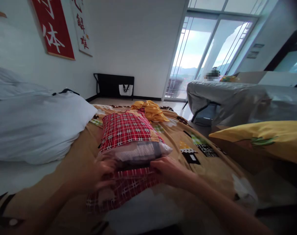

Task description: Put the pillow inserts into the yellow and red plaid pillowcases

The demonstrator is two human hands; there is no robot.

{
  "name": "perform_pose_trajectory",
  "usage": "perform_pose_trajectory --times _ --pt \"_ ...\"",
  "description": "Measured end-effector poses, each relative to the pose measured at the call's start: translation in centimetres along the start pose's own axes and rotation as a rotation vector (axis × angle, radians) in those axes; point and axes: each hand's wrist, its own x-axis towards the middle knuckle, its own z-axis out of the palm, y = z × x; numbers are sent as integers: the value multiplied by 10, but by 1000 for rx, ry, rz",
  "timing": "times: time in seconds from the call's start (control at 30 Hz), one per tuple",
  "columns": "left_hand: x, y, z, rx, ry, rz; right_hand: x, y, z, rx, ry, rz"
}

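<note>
A pillow (pixel 136 151) with a pale and grey cover lies lengthwise before me, partly inside a red plaid pillowcase (pixel 126 129). Its near end shows at the case's open mouth, and a loose flap of the plaid cloth spreads toward me below it. At the left corner of that mouth, my left hand (pixel 103 173) is closed on the pillowcase edge, slightly blurred. My right hand (pixel 166 169) pinches the cloth at the right corner. Under all this is a tan patterned bedspread (pixel 172 137).
White bulky bedding (pixel 36 127) is heaped on the left. A crumpled yellow cloth (pixel 150 111) lies beyond the pillow. To the right are a yellow pillow (pixel 265 137) and a plastic-covered table (pixel 224 89). A black folding frame (pixel 109 86) with a white bag stands against the wall.
</note>
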Motion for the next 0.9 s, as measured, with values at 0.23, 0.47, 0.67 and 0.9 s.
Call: perform_pose_trajectory --times 0.23,0.47,0.67,0.9 --pt "-44 -3 1 -25 78 -217 -21 44 -25 212 -1 -134" --pt "-27 -36 -22 135 383 -366 -15 60 -38 58 292 -3" --pt "13 -19 -67 -55 175 -296 18 69 -65 233 550 52" --pt "32 -21 -91 -406 -273 -136 43 85 -34 306 32 -114"
